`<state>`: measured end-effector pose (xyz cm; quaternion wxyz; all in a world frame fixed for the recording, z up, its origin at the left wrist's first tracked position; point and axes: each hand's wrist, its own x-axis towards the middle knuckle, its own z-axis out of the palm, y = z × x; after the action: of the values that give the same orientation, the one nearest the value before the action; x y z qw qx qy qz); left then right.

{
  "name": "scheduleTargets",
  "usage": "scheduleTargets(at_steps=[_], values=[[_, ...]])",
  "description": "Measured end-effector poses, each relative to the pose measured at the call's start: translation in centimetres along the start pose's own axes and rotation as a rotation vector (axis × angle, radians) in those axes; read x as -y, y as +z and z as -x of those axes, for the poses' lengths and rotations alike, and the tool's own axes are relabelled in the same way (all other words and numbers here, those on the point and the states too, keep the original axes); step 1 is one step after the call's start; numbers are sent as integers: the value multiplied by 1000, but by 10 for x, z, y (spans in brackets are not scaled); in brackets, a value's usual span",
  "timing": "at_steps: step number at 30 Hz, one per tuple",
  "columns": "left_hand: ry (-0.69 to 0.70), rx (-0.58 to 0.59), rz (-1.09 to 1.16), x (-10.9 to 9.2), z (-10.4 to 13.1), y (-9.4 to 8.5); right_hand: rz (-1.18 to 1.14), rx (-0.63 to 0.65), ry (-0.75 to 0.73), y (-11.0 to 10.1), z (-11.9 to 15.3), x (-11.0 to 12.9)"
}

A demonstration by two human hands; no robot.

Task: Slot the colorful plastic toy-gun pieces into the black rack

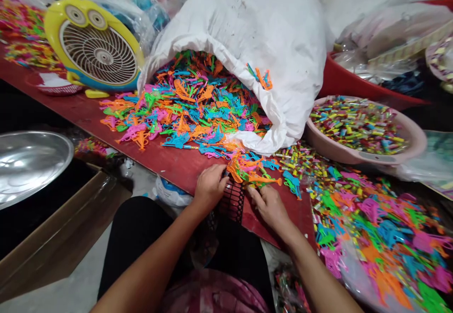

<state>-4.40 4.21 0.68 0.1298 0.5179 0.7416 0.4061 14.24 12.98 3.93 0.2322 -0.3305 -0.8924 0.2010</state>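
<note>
At the front edge of the red tabletop point(177, 164), my left hand point(211, 184) is closed, thumb against curled fingers, beside a black mesh piece point(232, 203). Something small and dark shows at its fingertips, too small to name. To the right of the mesh, my right hand point(269, 205) is closed too, its fingertips at the edge of a little heap of plastic toy guns point(260, 173); whatever it pinches is hidden. These toy guns are orange, pink, green and blue. Many more toy guns point(201, 105) spill from the mouth of a big white sack point(262, 29) behind my hands.
A yellow fan point(102, 55) and a red basket point(56, 86) stand at the left. Farther right are a pink basin point(419, 143) of small colourful pieces and a pile of toy guns point(385, 230). A metal bowl point(35, 162) sits near a cardboard box point(78, 228).
</note>
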Motion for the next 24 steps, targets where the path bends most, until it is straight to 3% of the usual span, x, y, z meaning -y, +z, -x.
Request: scheduleTargets(at_steps=[6,11,17,24], values=[[-20,3,-31,-3,1,-1,-43,68,-13,-1,1,-11],[-15,3,-36,-4,0,-1,-5,48,-56,-2,-1,-13],[-3,26,-91,-3,-2,-1,194,24,-178,-3,-1,-4],[-2,75,-177,-5,-3,-3,415,82,-80,-1,2,14]])
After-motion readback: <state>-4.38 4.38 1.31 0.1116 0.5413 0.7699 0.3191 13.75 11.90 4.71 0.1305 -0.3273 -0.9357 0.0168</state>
